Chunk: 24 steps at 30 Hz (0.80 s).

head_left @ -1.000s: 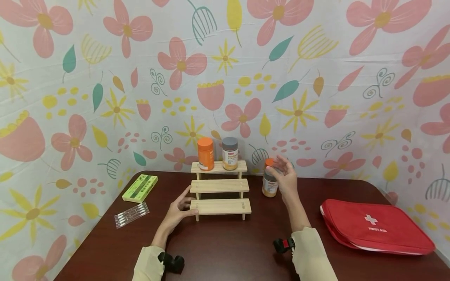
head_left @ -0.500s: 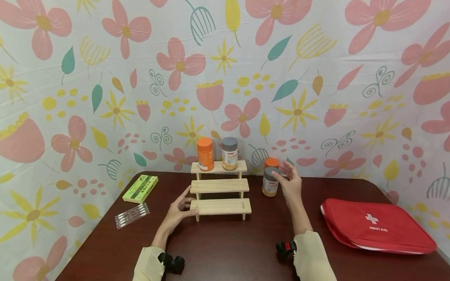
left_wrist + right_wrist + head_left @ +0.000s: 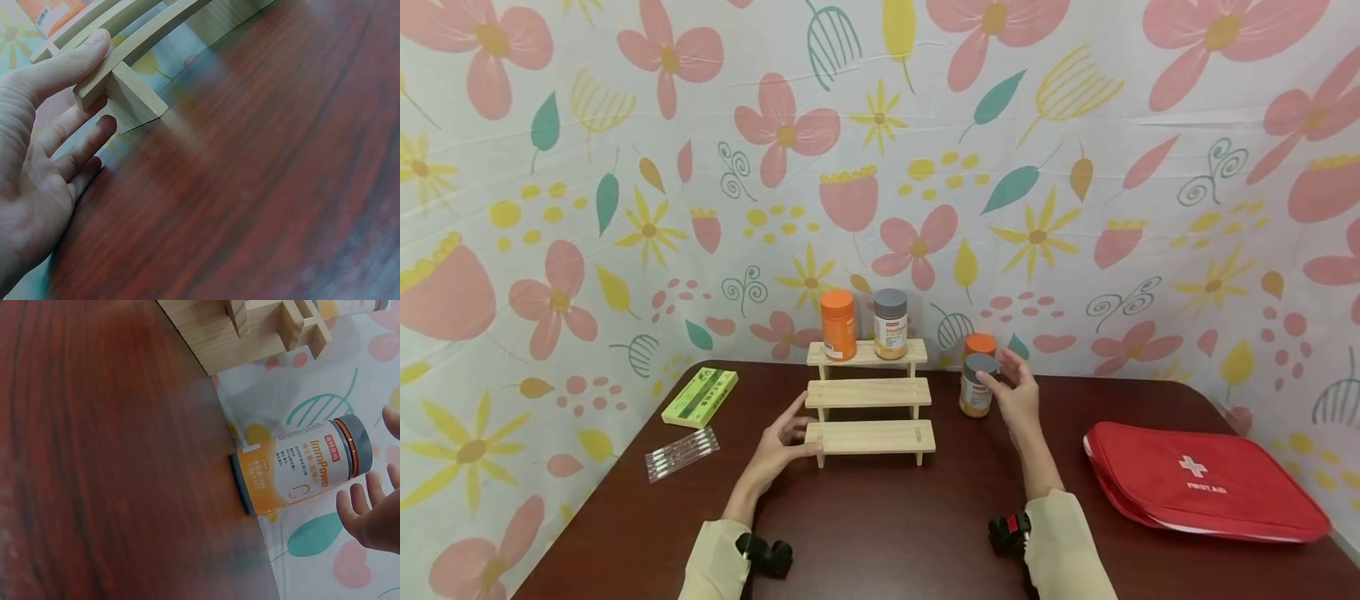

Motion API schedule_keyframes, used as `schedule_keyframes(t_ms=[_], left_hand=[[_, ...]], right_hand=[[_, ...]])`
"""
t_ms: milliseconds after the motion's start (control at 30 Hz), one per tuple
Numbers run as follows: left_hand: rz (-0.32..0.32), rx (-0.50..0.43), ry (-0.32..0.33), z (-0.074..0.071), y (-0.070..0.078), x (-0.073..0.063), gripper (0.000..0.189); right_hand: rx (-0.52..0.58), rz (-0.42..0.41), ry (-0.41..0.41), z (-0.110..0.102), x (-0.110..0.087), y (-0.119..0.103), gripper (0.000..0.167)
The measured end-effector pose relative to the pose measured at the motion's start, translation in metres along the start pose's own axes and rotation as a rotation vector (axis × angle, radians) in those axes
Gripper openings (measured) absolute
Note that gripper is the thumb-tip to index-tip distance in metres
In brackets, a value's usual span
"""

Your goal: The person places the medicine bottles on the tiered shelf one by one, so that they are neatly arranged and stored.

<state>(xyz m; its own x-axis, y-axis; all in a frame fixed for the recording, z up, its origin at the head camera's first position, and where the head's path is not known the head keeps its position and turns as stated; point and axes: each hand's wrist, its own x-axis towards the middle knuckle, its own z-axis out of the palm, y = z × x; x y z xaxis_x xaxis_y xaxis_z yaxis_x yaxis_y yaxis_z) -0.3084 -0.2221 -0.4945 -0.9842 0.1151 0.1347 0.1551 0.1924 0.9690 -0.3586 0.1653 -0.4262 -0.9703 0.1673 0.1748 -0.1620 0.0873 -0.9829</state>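
Note:
My left hand [image 3: 771, 454] holds the left end of a three-step wooden stand [image 3: 868, 393]; in the left wrist view, the thumb [image 3: 84, 59] lies over the board end with the fingers below. On the top step stand an orange bottle [image 3: 838, 327] and a grey-lidded supplement bottle [image 3: 891, 327]. Right of the stand, another grey-lidded supplement bottle [image 3: 975, 398] stands upright on the table. Partly hidden behind it is an orange-lidded bottle [image 3: 980, 343]. Beside the front bottle's lid, my right hand [image 3: 1019, 402] has its fingers spread and grips nothing.
At the left lie a green-yellow box [image 3: 700, 397] and a clear pack of cotton swabs [image 3: 682, 454]. A red first-aid pouch [image 3: 1206, 483] lies at the right. Flowered cloth [image 3: 880, 167] hangs behind the dark wooden table [image 3: 887, 533].
My right hand has drawn slightly back and down from the bottle tops, uncovering the grey lid and more of the orange one. The left hand has stayed on the stand.

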Motion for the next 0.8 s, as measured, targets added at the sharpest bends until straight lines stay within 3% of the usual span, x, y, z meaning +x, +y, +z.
schedule_keyframes(t_ms=[233,800], left_hand=[[-0.014,-0.012,-0.004,0.0,-0.002,-0.002,0.09],[-0.01,-0.009,-0.002,-0.002,0.0,0.001,0.089]], right_hand=[[-0.033,-0.028,-0.02,0.002,0.001,0.008,0.068],[-0.077,0.016,-0.032,0.006,0.008,0.021,0.072]])
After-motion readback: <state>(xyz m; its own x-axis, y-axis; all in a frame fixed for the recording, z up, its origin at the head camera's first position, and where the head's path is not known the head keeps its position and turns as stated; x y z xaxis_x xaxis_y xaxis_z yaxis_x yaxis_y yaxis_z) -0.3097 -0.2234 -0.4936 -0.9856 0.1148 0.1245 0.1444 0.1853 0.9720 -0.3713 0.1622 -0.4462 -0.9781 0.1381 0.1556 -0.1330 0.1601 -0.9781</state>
